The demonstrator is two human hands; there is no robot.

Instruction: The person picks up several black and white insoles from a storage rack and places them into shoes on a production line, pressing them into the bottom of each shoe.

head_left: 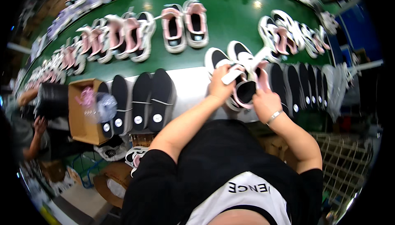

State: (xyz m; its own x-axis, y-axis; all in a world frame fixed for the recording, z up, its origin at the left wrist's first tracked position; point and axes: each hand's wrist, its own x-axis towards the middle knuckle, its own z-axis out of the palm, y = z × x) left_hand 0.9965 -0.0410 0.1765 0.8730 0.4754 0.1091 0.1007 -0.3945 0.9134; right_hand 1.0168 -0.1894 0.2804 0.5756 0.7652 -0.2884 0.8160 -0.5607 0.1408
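A pair of white, black and pink sneakers is in front of me at the edge of the green table (230,19), toes pointing away. My left hand (221,84) is closed round the side of the left sneaker (214,59), beside a white strip (231,76) at its opening. The pink collar of the right sneaker (239,51) is pinched by my right hand (266,103), which wears a metal bracelet at the wrist. Black lining shows inside the near shoe opening. Fingertips of both hands are partly hidden by the shoes.
Black insoles (162,97) stand in rows left of me, and more insoles (293,85) on the right. A cardboard box (84,122) holds plastic wrap. Sneaker pairs (197,23) line the table. Another person's hand (40,124) is at far left.
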